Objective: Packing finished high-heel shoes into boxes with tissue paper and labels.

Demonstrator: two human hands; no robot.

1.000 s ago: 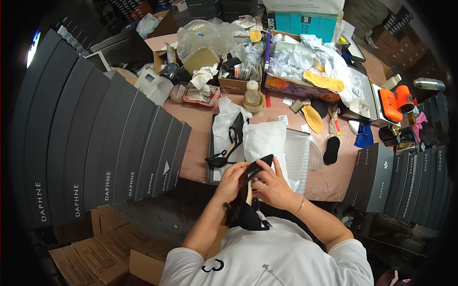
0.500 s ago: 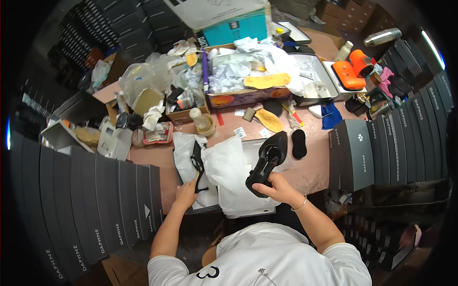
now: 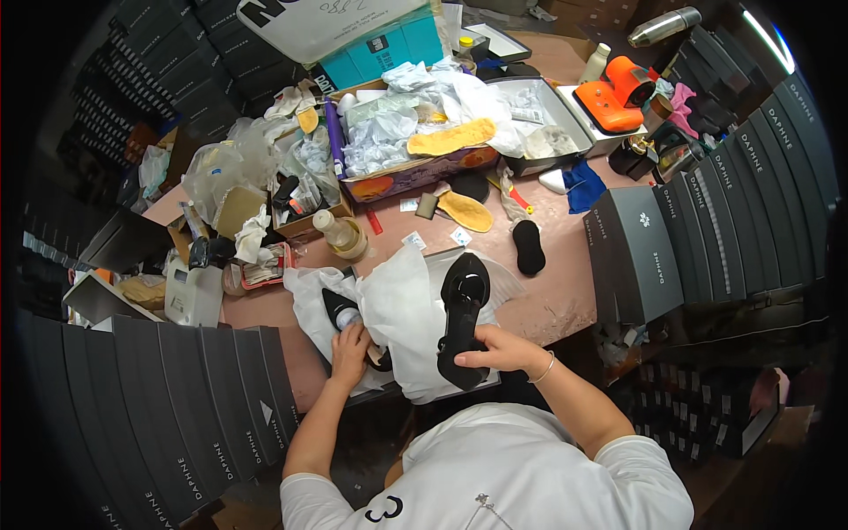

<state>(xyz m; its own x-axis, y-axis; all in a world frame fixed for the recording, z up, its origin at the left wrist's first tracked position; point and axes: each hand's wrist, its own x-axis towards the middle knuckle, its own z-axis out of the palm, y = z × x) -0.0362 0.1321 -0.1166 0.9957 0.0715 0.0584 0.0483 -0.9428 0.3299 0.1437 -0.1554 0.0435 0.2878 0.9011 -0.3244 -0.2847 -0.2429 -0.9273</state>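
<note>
1. Glossy black shoe [image 3: 463,309], sole up, is gripped at its near end by the right hand [image 3: 491,347].
2. White tissue paper [image 3: 399,309] lies between both hands.
3. The left hand [image 3: 351,346] presses, fingers curled, on a second black shoe [image 3: 340,311] just beyond it.

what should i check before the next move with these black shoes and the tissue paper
1. Right hand has a firm hold on the glossy black shoe: ok, fingers wrap its lower end.
2. Left hand is on the second black shoe: ok, it touches it at the tissue's edge.
3. White tissue paper lies spread under the shoes: ok, though crumpled.
4. Open shoe box beneath the tissue is free of loose items: cannot tell, tissue hides it.
5. Black insole and tan insole lie apart from the work: ok, both on the pink table.
</note>
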